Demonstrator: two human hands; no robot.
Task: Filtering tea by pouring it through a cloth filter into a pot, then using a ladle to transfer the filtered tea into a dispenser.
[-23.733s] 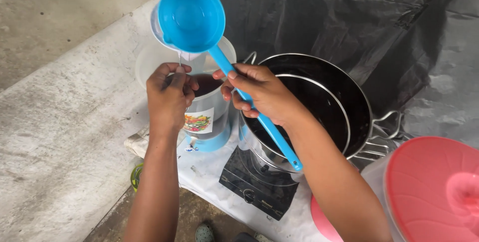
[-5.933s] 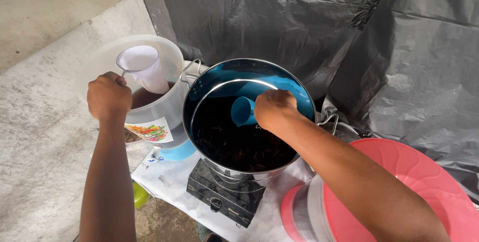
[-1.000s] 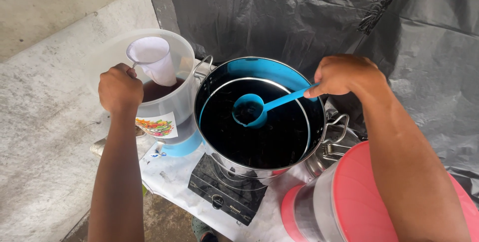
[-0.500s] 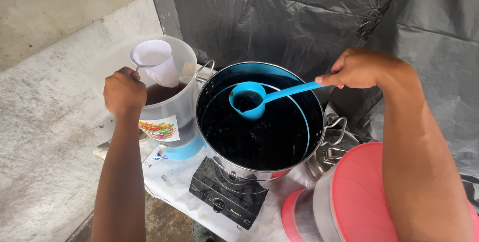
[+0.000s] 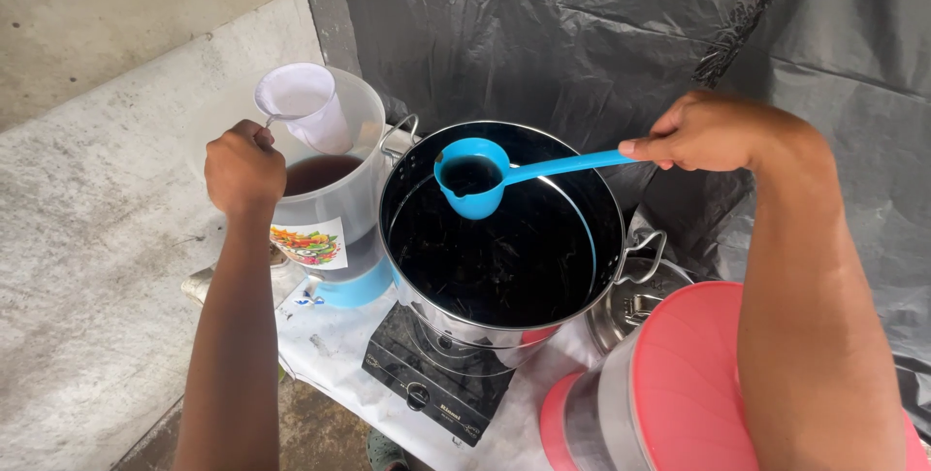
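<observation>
Head view: black stove point(image 5: 436, 384) on white-covered table point(image 5: 339, 350); black plastic sheet point(image 5: 582, 34) behind.

A low surface covered in white paper point(image 5: 335, 350) carries a black single-burner stove point(image 5: 432, 384) near the middle. A clear plastic jug with a blue base point(image 5: 339, 238) stands at left. A red-lidded container point(image 5: 669, 393) sits right.

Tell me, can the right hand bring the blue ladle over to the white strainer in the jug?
Probably yes. The right hand holds the blue ladle above the pot, and nothing stands between it and the white strainer, which the left hand holds.
</observation>
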